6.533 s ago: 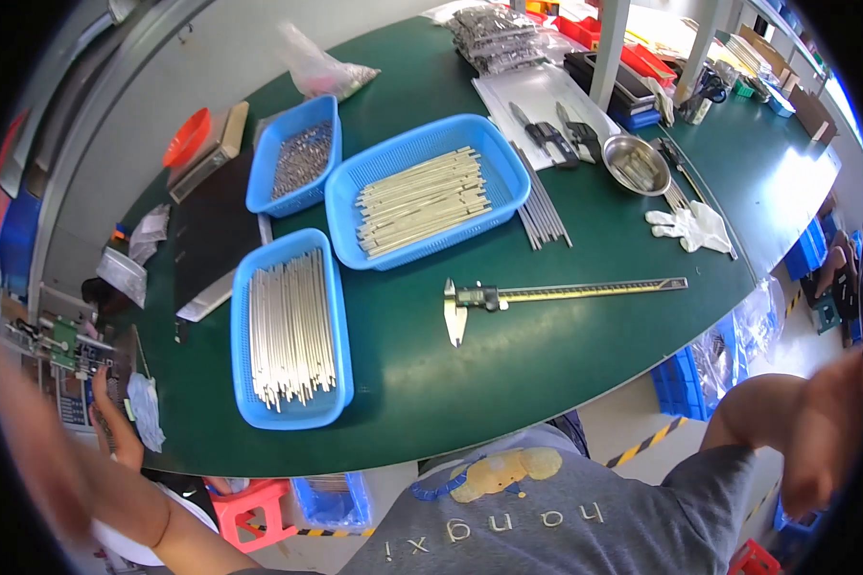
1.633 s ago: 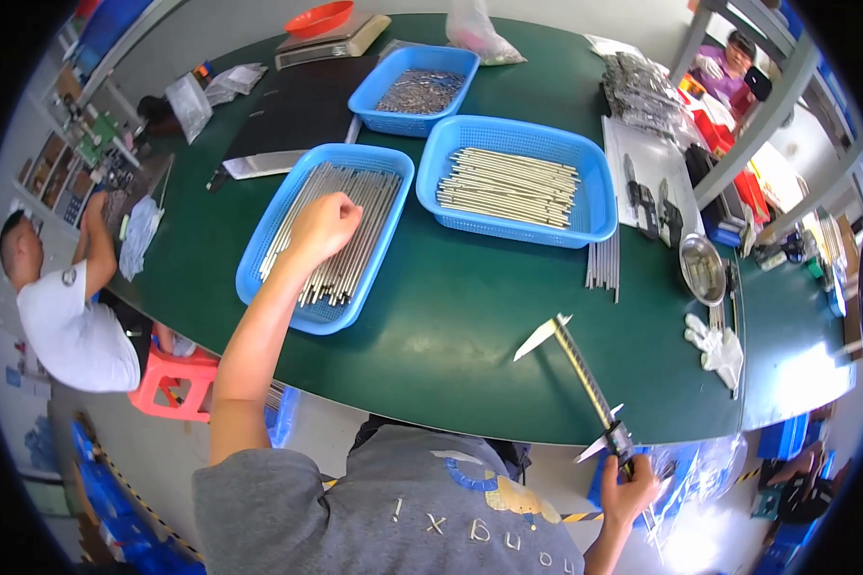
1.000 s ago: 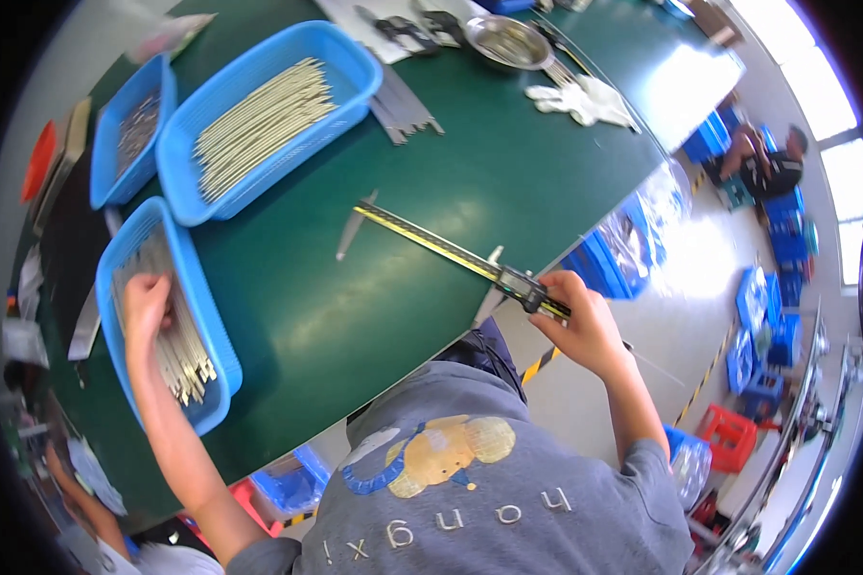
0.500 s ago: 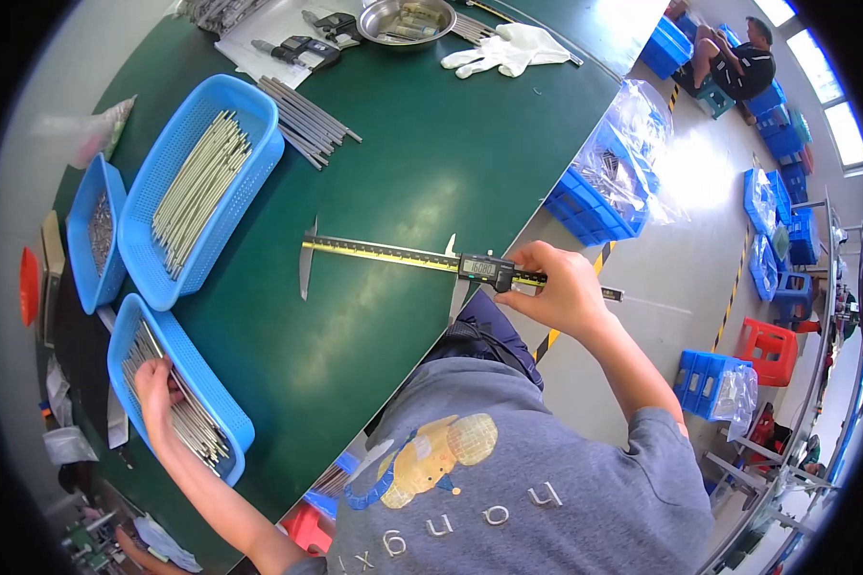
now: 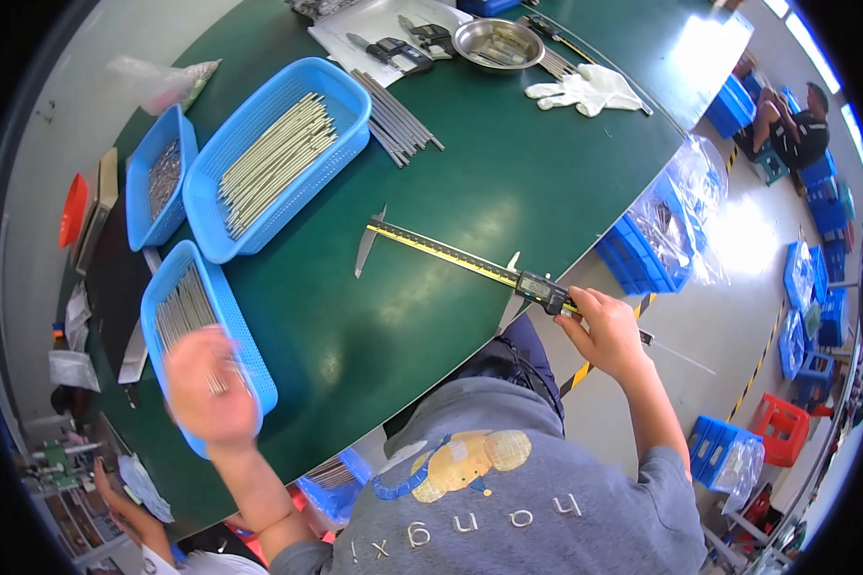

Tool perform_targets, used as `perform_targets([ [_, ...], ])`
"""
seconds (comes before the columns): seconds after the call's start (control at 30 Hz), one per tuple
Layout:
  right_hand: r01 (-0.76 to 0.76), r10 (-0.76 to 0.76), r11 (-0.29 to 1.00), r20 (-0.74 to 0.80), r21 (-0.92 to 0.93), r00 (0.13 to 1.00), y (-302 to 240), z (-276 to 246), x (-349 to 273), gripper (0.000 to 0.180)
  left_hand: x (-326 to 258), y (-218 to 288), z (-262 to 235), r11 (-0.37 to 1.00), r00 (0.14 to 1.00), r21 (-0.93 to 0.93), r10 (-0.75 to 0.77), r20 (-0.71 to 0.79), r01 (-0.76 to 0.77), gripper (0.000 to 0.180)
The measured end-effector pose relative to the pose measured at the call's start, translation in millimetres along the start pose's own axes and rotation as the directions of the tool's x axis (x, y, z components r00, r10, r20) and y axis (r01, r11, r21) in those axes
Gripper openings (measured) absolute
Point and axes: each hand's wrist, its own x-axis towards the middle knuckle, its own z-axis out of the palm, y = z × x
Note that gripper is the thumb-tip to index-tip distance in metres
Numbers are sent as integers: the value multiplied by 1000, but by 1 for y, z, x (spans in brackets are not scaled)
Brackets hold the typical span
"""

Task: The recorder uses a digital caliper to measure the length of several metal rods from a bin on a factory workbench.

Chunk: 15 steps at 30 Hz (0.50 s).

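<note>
"How are the arms set, looking down from the head?"
"The right forearm angles up from the lower right; the right hand (image 5: 604,331) has thumb and fingers closed on the caliper (image 5: 446,252), whose beam slants out over the green table (image 5: 431,321), measuring jaws far apart."
"And the left?"
"The left hand (image 5: 209,388) is over the nearest blue basket (image 5: 242,331), among the metal rods (image 5: 184,305) or above them. It's blurred; I can't tell whether those fingers are wide, narrow or holding something."
"What's covered?"
"Some rods, behind it; part of the beam, behind the other."
</note>
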Motion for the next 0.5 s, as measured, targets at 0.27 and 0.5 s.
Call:
perform_targets([
  [0.27, -147, 118, 964, -139, -220, 983, 1, -3, -7, 38, -33, 86, 105, 779, 825, -343, 565, 17, -525, 12],
  [0.5, 12, -29, 990, -126, -137, 992, 6, -5, -16, 28, -41, 106, 134, 801, 847, -300, 530, -46, -518, 10],
])
